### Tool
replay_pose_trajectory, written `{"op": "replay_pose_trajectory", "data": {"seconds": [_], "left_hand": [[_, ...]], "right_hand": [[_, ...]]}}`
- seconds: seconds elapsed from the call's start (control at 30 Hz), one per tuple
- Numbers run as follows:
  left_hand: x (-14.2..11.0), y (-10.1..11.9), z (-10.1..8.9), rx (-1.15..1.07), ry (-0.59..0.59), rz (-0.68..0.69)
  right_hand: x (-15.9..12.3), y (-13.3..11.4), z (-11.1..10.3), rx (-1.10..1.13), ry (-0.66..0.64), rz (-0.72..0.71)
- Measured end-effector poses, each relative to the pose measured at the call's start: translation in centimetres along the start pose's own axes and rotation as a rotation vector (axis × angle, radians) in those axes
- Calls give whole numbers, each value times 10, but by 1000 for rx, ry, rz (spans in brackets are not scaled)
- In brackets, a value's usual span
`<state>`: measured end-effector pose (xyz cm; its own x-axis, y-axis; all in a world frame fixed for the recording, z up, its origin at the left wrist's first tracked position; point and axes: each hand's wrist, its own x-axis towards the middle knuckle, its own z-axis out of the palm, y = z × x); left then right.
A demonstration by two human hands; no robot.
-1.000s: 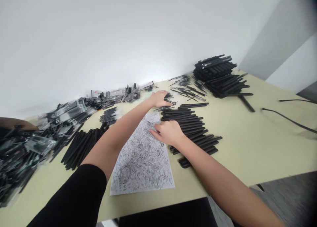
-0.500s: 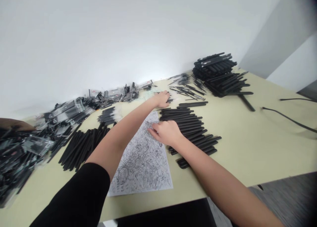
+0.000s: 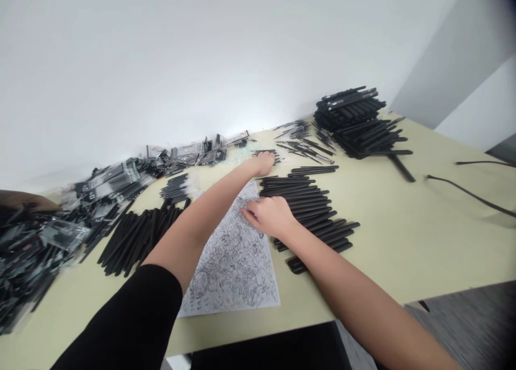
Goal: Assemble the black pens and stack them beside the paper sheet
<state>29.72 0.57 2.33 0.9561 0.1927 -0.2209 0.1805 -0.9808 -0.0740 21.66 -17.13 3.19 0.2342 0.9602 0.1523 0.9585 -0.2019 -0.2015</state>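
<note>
My left hand reaches to the far side of the table, its fingers curled down among small thin dark rods. Its fingertips are turned away, so whatever they grip is hidden. Closer to me, my right hand hovers at the right edge of a scribbled sheet of paper, with fingers curled in and no held object visible. Beside and partly behind it lies a row of black pen-like sticks. My left forearm passes over the paper and near another bundle of black sticks.
Clear plastic packets with black pieces spread along the left and back. Thin dark rods lie at the back, near a tall stack of black sticks. Short rods with pale ends lie left of the paper. A black cable rests at right.
My left hand has shifted very slightly, its fingers drawn more closely together over the thin rods. My right hand stays in nearly the same place.
</note>
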Motion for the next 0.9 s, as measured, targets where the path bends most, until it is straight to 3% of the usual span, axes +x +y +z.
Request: {"op": "replay_pose_trajectory", "data": {"seconds": [0.47,0.73,0.9], "left_hand": [[-7,13,-4,58,-9,-49],[-16,15,-4,113,72,-8],[-26,14,-17,144,134,10]], "right_hand": [[1,0,3,-13,10,-8],[1,0,3,-18,21,-9],[1,0,2,-30,24,-1]]}}
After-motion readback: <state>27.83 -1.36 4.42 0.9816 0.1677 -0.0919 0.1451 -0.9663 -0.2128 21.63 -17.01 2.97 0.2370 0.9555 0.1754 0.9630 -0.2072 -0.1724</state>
